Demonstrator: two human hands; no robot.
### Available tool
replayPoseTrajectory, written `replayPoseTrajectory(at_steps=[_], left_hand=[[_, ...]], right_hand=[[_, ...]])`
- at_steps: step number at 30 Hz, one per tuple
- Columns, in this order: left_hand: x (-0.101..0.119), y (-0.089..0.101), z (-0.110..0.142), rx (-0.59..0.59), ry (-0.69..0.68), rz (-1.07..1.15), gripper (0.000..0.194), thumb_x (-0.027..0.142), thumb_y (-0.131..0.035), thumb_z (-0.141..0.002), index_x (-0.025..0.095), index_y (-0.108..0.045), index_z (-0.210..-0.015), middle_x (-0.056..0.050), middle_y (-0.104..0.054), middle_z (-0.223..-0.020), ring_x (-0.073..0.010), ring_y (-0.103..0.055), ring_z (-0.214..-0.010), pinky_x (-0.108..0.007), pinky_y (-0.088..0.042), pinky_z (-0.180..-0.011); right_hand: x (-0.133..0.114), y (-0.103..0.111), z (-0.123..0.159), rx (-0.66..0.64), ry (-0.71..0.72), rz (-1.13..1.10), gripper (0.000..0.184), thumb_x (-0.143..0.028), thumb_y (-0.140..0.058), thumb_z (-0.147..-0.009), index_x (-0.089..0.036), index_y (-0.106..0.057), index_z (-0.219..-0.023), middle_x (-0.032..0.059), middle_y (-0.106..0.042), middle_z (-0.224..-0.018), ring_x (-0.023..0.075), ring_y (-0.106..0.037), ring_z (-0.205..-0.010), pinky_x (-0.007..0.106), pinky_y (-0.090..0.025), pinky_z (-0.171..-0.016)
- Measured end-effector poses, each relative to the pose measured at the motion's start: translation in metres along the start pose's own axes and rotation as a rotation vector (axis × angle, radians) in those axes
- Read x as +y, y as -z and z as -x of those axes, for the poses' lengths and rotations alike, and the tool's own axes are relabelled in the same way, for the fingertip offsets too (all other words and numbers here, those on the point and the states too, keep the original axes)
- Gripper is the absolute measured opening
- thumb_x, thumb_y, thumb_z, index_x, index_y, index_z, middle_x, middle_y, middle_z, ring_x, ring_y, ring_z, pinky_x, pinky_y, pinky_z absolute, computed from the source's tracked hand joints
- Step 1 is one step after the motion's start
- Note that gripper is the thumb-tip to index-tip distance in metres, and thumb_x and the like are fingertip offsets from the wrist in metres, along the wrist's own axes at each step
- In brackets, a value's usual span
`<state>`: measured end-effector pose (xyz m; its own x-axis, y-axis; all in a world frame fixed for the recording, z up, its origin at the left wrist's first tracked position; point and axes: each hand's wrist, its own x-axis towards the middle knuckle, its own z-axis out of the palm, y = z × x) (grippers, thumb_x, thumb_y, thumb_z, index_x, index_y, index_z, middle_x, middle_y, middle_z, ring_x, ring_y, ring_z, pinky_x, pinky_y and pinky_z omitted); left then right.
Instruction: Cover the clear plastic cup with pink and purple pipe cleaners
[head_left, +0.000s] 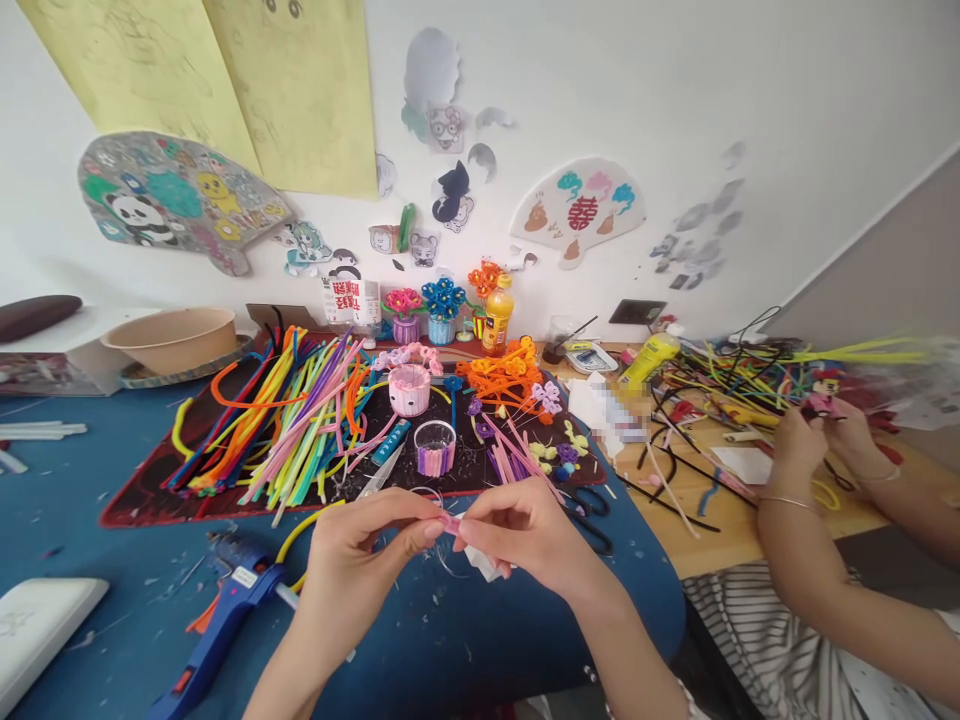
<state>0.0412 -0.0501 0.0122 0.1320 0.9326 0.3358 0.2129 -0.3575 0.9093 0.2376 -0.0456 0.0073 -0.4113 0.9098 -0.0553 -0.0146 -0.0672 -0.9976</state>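
I pinch a short pink pipe cleaner (451, 522) between the fingertips of my left hand (360, 550) and my right hand (525, 535), both closed tight on it, low over the near blue tablecloth (90, 500). I judge the piece so short that a twist could flick it from my fingertips into the scraps below, and the blue glue gun (217, 620) lies near my left wrist, where a stray elbow might catch it. Farther off, a pink cup (409, 389) and a clear purple-banded cup (435, 447) sit on the dark mat; I cannot see inside either. The tan bowl (174, 338) at far left hides its contents.
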Motion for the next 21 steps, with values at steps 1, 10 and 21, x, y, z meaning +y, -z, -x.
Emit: replayPoseTrajectory(at_steps=[1,10,21], left_hand=[[0.000,0.000,0.000,-0.003,-0.006,-0.006,0.006,0.023,-0.077,-0.077,0.024,-0.079,-0.072,0.000,-0.076,-0.066,-0.0143,-0.066,-0.056,-0.020,-0.052,-0.055],[-0.004,0.003,-0.002,-0.023,0.080,0.022,0.010,0.028,-0.074,-0.081,0.026,-0.080,-0.089,-0.002,-0.079,-0.081,-0.0161,-0.072,-0.069,-0.020,-0.056,-0.063],[-0.011,-0.002,-0.005,0.227,0.232,-0.063,0.031,0.043,-0.065,-0.084,0.020,-0.068,-0.063,0.001,-0.064,-0.055,-0.0129,-0.058,-0.050,-0.020,-0.046,-0.049]], right_hand=[[0.000,0.000,0.000,-0.004,-0.001,-0.008,0.034,-0.046,-0.075,-0.081,-0.013,-0.078,-0.074,-0.0017,-0.056,-0.051,0.0072,-0.047,-0.042,0.019,-0.041,-0.040],[0.009,0.000,-0.002,0.040,-0.018,0.005,0.038,-0.049,-0.075,-0.081,-0.011,-0.077,-0.077,-0.0012,-0.057,-0.049,0.0084,-0.051,-0.042,0.019,-0.039,-0.041],[0.012,0.000,-0.006,0.184,0.115,0.098,0.032,-0.047,-0.074,-0.082,-0.016,-0.080,-0.077,0.0035,-0.063,-0.070,0.0131,-0.057,-0.062,0.024,-0.043,-0.053]])
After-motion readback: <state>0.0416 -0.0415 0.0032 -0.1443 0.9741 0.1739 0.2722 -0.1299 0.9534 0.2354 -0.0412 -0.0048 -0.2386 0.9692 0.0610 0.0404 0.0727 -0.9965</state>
